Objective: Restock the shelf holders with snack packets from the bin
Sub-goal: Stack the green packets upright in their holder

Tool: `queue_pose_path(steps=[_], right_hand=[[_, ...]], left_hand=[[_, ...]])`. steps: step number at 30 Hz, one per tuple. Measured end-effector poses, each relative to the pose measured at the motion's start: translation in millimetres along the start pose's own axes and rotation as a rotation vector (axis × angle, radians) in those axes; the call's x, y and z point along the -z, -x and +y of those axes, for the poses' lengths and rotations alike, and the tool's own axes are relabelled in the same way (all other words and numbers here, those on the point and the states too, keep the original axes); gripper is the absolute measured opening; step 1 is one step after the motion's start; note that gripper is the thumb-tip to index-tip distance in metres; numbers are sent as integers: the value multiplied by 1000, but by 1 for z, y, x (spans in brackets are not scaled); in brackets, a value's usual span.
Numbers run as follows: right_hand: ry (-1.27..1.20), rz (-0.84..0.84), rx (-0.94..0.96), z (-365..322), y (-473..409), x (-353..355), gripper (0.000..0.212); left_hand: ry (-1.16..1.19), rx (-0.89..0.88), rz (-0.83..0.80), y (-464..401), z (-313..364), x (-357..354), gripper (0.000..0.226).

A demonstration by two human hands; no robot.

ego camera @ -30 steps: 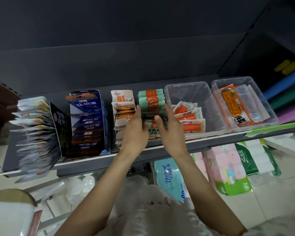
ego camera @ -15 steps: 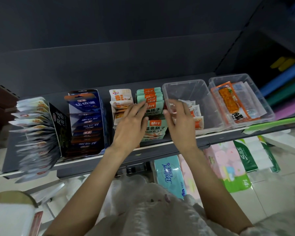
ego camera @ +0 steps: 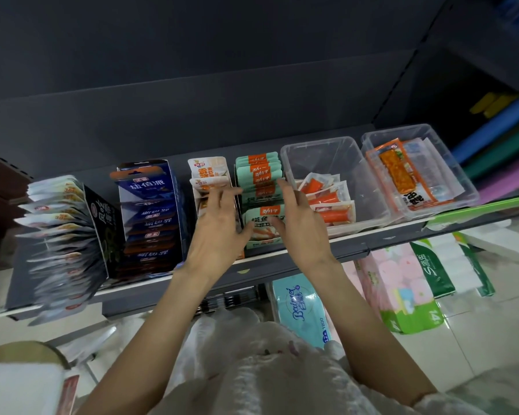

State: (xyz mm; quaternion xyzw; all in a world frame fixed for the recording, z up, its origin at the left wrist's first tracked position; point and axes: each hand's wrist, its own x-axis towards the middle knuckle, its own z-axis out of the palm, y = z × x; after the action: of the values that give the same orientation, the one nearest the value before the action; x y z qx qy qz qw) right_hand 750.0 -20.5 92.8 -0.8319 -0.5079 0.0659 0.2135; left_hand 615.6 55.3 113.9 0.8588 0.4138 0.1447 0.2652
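A row of green and orange snack packets (ego camera: 259, 178) stands in a shelf holder at the middle of the dark shelf (ego camera: 282, 263). My left hand (ego camera: 219, 226) hovers at the row's left side with its fingers spread, over the white and orange packets (ego camera: 207, 172). On the row's right side, my right hand (ego camera: 300, 223) has its fingers straight, the thumb lying across the front packet (ego camera: 262, 229). Neither hand grips a packet. A clear bin (ego camera: 336, 151) just to the right holds several orange stick packets (ego camera: 330, 202).
Dark blue packets (ego camera: 147, 211) and silver packets (ego camera: 57, 232) fill holders to the left. A second clear bin (ego camera: 417, 172) with red packets stands at the far right. Tissue packs (ego camera: 303, 310) and toilet paper (ego camera: 402, 292) sit below the shelf.
Both hands have let the green packet row go and drawn slightly apart and back; the left hand's fingers have spread. The row now stands on its own.
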Motion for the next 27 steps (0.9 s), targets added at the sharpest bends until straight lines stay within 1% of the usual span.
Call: queue_pose_path(steps=[2, 5, 6, 9, 10, 12, 14, 16, 18, 21, 24, 27], right_hand=[[-5, -28, -12, -2, -2, -1, 69], [-140, -3, -30, -2, 0, -1, 70], [-197, 19, -41, -1, 0, -1, 70], [-305, 62, -84, 0, 1, -3, 70], [-312, 57, -101, -1, 1, -4, 70], [-280, 17, -130, -3, 2, -7, 70], [-205, -1, -126, -6, 4, -11, 71], [-178, 7, -111, -10, 5, -15, 73], [-181, 18, -106, -10, 5, -15, 74], [-230, 34, -137, -6, 3, -6, 70], [-299, 53, -167, -4, -2, -3, 74], [-410, 29, -210, -2, -5, -5, 77]], left_hand=[[15, 91, -57, -4, 1, -1, 55], [44, 161, -119, -8, 6, -3, 47], [85, 173, -121, -8, 7, -3, 47], [308, 207, -106, -7, 6, -8, 50], [327, 205, -84, -7, 4, -10, 49], [266, 197, -52, -7, 2, -14, 40], [145, 195, -50, -8, 1, -17, 34], [71, 183, -56, -12, 2, -17, 34], [71, 183, -57, -14, 4, -16, 37], [194, 208, -51, -14, 3, -12, 39], [381, 279, -41, -16, 0, -7, 40], [415, 275, -30, -19, 0, -8, 47]])
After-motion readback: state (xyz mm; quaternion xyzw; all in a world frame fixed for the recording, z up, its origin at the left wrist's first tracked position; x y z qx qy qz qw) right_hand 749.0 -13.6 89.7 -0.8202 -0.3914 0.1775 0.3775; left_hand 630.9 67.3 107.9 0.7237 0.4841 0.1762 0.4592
